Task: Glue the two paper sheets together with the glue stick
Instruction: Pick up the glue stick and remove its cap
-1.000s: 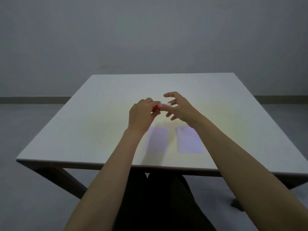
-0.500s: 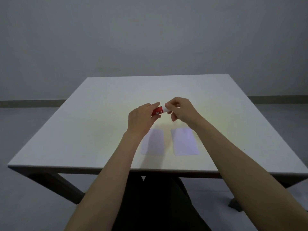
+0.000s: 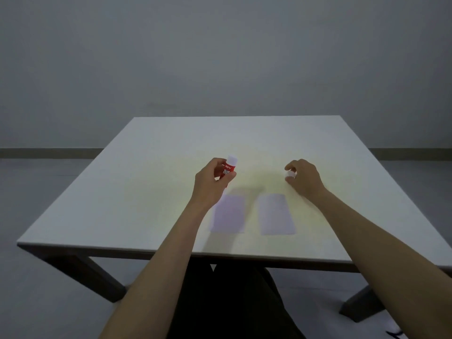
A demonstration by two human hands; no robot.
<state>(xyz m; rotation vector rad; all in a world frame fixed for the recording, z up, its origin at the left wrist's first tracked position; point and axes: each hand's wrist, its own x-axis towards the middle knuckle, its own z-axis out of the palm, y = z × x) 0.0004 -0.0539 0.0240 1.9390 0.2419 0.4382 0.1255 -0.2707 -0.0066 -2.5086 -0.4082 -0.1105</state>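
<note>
Left hand [image 3: 210,184]: fingers wrapped around red glue stick [image 3: 228,168], upright above table [image 3: 127,192]. Right hand [image 3: 304,179]: fingertips pinching small white cap [image 3: 290,173]. Two paper sheets [image 3: 228,213] [image 3: 276,214] flat, side by side, apart, near front edge; left forearm overlaps one corner.

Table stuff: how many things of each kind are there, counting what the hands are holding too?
Paper sheets: 2, left sheet and right sheet, flat on the table
Glue sticks: 1, red glue stick in the left hand
Caps: 1, white cap in the right hand
Total: 4
</note>
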